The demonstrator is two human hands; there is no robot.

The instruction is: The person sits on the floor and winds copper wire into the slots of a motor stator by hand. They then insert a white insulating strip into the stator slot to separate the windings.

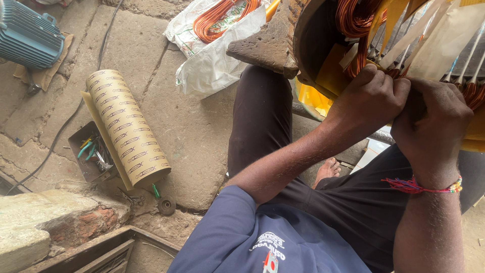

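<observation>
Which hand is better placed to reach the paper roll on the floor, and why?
Probably the left hand. The paper roll lies on the floor at the person's left, and that arm is on the same side. The right hand would have to cross the body. Both hands now press at the copper windings.

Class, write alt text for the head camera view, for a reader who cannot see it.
Seen from above, a seated person's left hand and right hand press together into the copper wire and yellow paper strips of a round motor shell. On the stone floor lie a patterned paper roll, a small tool tray and a white bag holding wire coils.
</observation>
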